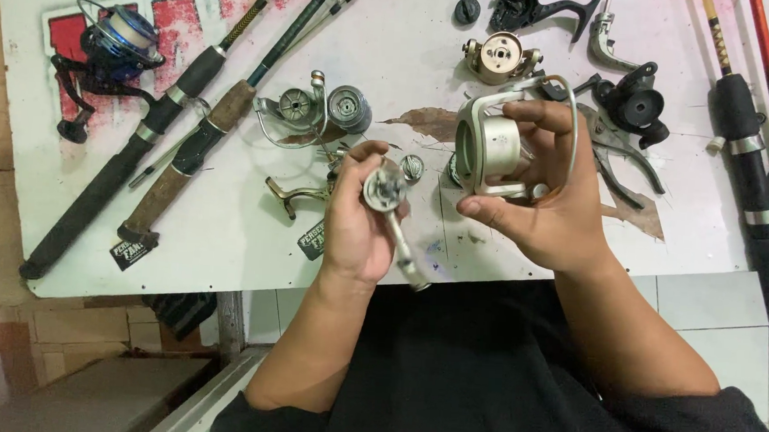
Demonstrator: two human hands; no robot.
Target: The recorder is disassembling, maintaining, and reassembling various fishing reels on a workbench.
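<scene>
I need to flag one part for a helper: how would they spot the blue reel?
Look at the white table, far left corner. The blue reel lies there beside the dark rod handles, away from both hands. It alone is blue and black with line wound on; the others are silver or black.

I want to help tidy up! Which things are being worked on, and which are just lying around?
In hand:
left hand holds shaft part
right hand holds silver reel rotor

Lying about:
blue reel
fishing rods
black reel parts

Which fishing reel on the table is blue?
The blue reel at the table's far left corner, beside the rod handles. It is whole, with line on its spool; the other reels are silver or black and taken apart.
</scene>
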